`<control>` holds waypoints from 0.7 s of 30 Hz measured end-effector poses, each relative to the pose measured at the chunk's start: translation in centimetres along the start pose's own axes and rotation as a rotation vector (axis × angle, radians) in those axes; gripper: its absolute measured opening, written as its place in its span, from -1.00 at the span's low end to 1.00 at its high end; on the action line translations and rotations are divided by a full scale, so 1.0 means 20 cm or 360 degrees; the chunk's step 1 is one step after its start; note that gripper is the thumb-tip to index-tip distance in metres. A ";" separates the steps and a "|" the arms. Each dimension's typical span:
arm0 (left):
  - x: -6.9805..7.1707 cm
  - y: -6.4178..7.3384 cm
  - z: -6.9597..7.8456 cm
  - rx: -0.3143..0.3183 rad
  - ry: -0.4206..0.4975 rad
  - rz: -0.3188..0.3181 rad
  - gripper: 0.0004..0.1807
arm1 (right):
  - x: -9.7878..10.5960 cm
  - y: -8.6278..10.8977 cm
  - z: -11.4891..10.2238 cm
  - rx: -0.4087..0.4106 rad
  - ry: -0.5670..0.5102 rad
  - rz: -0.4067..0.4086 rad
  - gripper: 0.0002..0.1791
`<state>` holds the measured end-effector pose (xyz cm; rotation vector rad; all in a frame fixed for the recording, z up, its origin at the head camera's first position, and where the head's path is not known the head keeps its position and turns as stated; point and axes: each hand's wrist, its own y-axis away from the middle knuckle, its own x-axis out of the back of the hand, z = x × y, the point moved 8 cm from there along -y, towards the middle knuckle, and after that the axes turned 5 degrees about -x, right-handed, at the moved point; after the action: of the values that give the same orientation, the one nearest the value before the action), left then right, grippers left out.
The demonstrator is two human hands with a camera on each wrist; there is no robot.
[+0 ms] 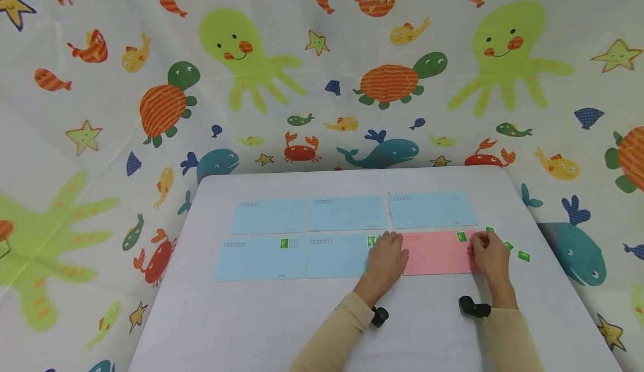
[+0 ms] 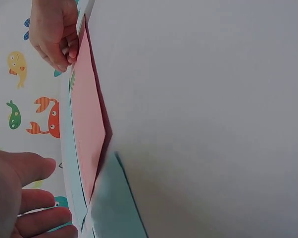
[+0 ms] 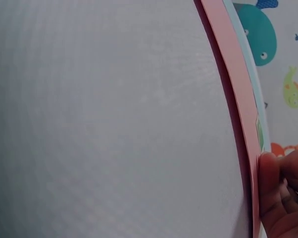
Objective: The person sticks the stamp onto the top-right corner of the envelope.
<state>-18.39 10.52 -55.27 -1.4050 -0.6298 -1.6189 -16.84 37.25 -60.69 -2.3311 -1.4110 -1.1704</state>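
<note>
A pink envelope (image 1: 437, 254) with a green stamp (image 1: 461, 237) near its upper right corner lies in the front row on the table. My right hand (image 1: 490, 254) pinches its right edge between thumb and curled fingers, seen close up in the right wrist view. My left hand (image 1: 386, 259) is at the envelope's left end, over the right end of a blue envelope (image 1: 334, 263). In the left wrist view, the thumb and fingers of this hand are spread loosely apart. A green stamp (image 1: 371, 241) on that blue envelope shows beside the left hand's fingers.
Another blue envelope (image 1: 259, 263) with a green stamp (image 1: 284, 243) lies at front left. Three blue envelopes without green stamps form the back row, one at back right (image 1: 432, 211). Loose green stamps (image 1: 524, 256) lie right of my right hand. A sea-animal curtain (image 1: 322, 120) hangs behind the table.
</note>
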 end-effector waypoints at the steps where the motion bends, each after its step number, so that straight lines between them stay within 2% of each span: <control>1: 0.00 -0.01 -0.01 0.0011 0.0006 -0.0015 -0.57 | 0.00 0.00 0.00 0.0001 0.0002 0.0002 -0.54; 11: -0.05 -0.07 -0.04 0.0025 -0.0046 -0.0006 -0.53 | -0.01 -0.02 0.02 0.0012 -0.0006 0.0018 -0.55; 16: -0.08 -0.12 -0.06 -0.0015 -0.0147 0.0025 -0.52 | -0.02 -0.02 0.01 0.0022 0.0003 0.0020 -0.57; 21: -0.09 -0.18 -0.06 -0.0032 -0.0220 0.0012 -0.52 | -0.01 -0.02 0.02 0.0024 0.0013 0.0036 -0.57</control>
<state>-22.05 11.83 -56.71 -1.5418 -0.6889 -1.5353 -17.02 37.45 -61.13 -2.3231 -1.3824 -1.1583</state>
